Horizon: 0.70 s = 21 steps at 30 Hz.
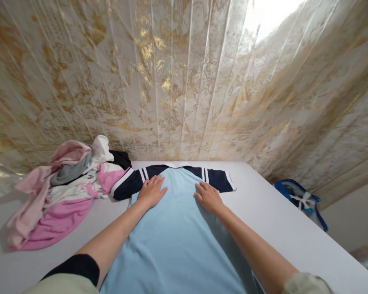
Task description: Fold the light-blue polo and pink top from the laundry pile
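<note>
Blue shirt (pixel 174 228) lies spread out beneath the 2 hands (pixel 151 191) (pixel 209 197).

On the table (pixel 257 208), a garment (pixel 178 228) is lying right of a clothes pile (pixel 67 192), with a curtain (pixel 178 102) hanging behind both.

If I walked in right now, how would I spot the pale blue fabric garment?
Find the flat white surface before the gold-patterned pale curtain. Down its middle, under the left hand and right hand, lies the pale blue fabric garment. Unlike the crumpled heap of pink, white and grey clothes to its left, it is spread out, with white-striped navy sleeves.
</note>
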Available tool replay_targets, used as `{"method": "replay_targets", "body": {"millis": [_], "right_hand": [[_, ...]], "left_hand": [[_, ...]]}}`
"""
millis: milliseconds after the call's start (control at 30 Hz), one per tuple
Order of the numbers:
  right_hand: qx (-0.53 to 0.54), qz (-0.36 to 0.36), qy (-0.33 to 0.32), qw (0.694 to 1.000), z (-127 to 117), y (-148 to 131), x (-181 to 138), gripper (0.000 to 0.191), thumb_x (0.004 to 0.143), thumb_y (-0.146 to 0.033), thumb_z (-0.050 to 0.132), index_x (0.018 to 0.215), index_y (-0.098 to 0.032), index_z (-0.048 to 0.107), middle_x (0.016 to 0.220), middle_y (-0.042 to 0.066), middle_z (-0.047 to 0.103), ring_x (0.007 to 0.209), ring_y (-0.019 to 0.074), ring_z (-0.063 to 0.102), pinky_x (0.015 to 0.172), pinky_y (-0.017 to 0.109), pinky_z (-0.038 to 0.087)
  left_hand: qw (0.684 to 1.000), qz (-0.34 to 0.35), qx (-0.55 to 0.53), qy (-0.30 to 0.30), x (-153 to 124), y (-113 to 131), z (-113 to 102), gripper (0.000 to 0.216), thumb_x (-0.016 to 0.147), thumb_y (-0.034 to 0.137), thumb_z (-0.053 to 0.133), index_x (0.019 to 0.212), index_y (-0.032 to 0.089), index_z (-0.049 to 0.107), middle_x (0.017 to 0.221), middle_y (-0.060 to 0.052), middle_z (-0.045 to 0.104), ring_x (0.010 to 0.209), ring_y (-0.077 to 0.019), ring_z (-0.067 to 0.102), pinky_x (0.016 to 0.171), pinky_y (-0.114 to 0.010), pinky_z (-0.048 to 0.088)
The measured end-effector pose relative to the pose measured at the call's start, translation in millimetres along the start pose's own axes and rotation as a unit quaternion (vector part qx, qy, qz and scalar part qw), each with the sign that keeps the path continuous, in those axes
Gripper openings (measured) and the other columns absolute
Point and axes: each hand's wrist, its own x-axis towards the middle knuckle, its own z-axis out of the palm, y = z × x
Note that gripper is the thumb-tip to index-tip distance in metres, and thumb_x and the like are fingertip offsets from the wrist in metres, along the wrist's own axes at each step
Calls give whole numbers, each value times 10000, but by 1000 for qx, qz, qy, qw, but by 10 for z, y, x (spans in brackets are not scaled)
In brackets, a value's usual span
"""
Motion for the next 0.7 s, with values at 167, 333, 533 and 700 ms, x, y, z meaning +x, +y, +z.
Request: {"method": "replay_targets", "body": {"millis": [167, 333, 533, 700], "right_hand": [[-17, 41, 10, 999, 182, 85, 236, 549, 978, -459, 312, 1481, -240, 323, 1564, 32, 271, 1437, 239, 191, 1140, 475, 168], [-20, 9, -3, 1000, -13, -170, 486, 478, 962, -399, 369, 1390, -205, 458, 1490, 103, 398, 1390, 277, 285, 1093, 491, 241], [57, -70, 23, 996, 174, -828, 796, 525, 970, -367, 336, 1465, -193, 339, 1533, 79, 333, 1400, 217, 278, 1115, 399, 223], [35, -84, 28, 995, 382, -875, 802, 555, 976, -467, 290, 1487, -249, 310, 1579, 50, 228, 1440, 223, 175, 1140, 453, 122]], "left_hand": [[1000, 8, -8, -6, 97, -45, 7, 609, 948, 540, 266, 1470, 238, 351, 1571, -40, 264, 1447, -246, 218, 1163, -457, 145], [1000, 12, -12, 0, 151, -60, 36, 638, 941, 565, 260, 1477, 229, 338, 1574, -39, 255, 1451, -255, 203, 1164, -473, 136], [1000, 13, -21, 13, 124, -47, 22, 587, 954, 528, 266, 1465, 255, 355, 1569, -38, 268, 1445, -246, 225, 1160, -479, 158], [1000, 12, -23, 3, 119, -30, -15, 561, 963, 458, 278, 1467, 223, 351, 1566, -47, 275, 1447, -244, 220, 1167, -474, 155]]}}
